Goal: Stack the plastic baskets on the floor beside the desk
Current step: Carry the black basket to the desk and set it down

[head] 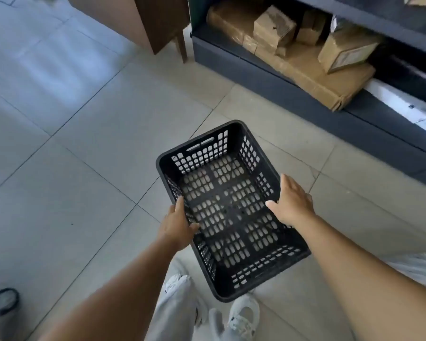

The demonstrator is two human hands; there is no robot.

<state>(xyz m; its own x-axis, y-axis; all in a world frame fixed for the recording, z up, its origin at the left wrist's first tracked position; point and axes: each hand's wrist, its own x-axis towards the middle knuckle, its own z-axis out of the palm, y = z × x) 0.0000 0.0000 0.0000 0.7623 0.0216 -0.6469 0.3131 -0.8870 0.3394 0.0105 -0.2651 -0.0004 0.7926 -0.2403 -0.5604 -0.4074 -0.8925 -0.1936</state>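
i hold a black plastic basket above the pale tiled floor, both bare hands clamped on its long sides. my left hand takes the left rim, thumb tucked inside the wall and the fingers hidden on the outside. my right hand lies over the right rim, thumb pointing inward across the open top, fingers stretched along the outside edge; its grip is on the basket too. the basket is open side up and empty, its perforated base showing the tiles through the slots, one short end with a handle slot turned away from me, the near end hanging just above my white shoes and light grey trousers. it touches nothing but my hands. ahead and to the right, a low dark shelf runs along the floor, loaded with cardboard boxes and flattened cardboard. beyond it on the left stands a brown wooden cabinet on thin legs. a dark looped object sits at the lower left edge, too blurred to identify.
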